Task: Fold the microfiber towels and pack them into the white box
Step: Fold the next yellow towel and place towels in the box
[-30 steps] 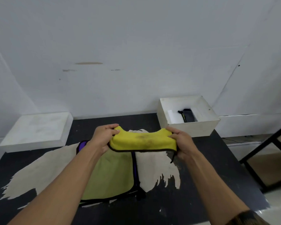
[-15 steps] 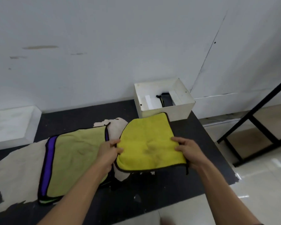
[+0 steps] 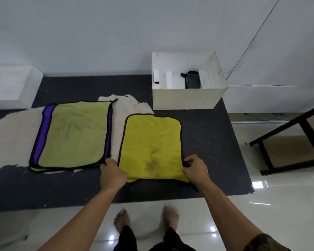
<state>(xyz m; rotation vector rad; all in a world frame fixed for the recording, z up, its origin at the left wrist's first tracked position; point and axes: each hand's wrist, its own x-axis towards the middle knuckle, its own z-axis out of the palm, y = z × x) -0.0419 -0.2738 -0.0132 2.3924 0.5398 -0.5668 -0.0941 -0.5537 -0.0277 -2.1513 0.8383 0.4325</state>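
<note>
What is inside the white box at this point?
Inside the white box stand white upright pieces and one dark folded item with a yellow-green edge, likely a towel. The box's near wall hides the floor in front of them.

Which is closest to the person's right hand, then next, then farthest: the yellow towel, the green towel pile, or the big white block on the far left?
1. Yellow towel: the right hand pinches its near right corner.
2. Green towel pile: to the left, past the yellow towel.
3. White block: far left, back by the wall.
</note>
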